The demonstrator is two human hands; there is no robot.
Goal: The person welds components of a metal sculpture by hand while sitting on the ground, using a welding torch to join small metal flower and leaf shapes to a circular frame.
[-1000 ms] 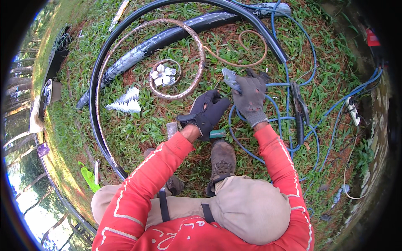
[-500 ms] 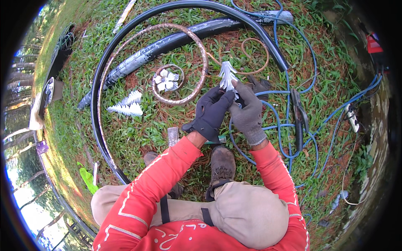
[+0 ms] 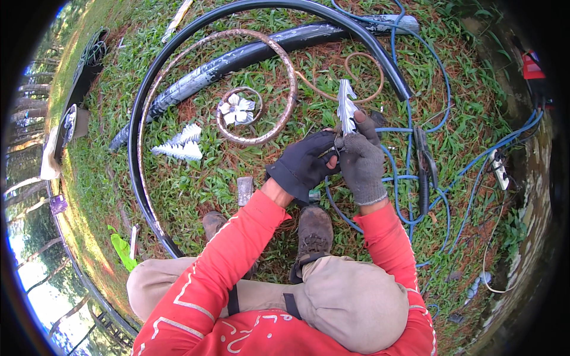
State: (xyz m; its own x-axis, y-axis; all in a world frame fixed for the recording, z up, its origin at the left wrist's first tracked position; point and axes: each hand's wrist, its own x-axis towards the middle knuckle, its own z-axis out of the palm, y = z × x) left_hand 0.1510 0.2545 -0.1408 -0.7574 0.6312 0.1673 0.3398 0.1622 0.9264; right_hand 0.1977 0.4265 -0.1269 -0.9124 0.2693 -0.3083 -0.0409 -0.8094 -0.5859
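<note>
A silvery metal leaf [image 3: 345, 107] with jagged edges points away from me, slightly tilted. My right hand [image 3: 363, 166], in a grey glove with bare fingertips, is closed around its lower part. Against the leaf's base, my left hand [image 3: 303, 163] in a dark glove has its fingers curled shut; a small grey metal bit shows there, but what it grips is mostly hidden. Left of my hands lie more jagged silvery leaves [image 3: 181, 145]. A white metal flower [image 3: 237, 111] sits inside a coppery scroll [image 3: 292, 77] on the grass.
A black curved bar [image 3: 138, 113] arcs around the scroll, over a thick paint-flecked pipe [image 3: 202, 80]. Blue cable [image 3: 409, 148] loops at right beside a dark electrode holder [image 3: 423, 163]. A white power strip [image 3: 499, 169] lies farther right. A metal block [image 3: 245, 191] rests near my boots [image 3: 314, 231].
The leaf has moved slightly right and turned more edge-on. My right hand has shifted right with it. My left hand has moved a little right and down, staying at the base.
</note>
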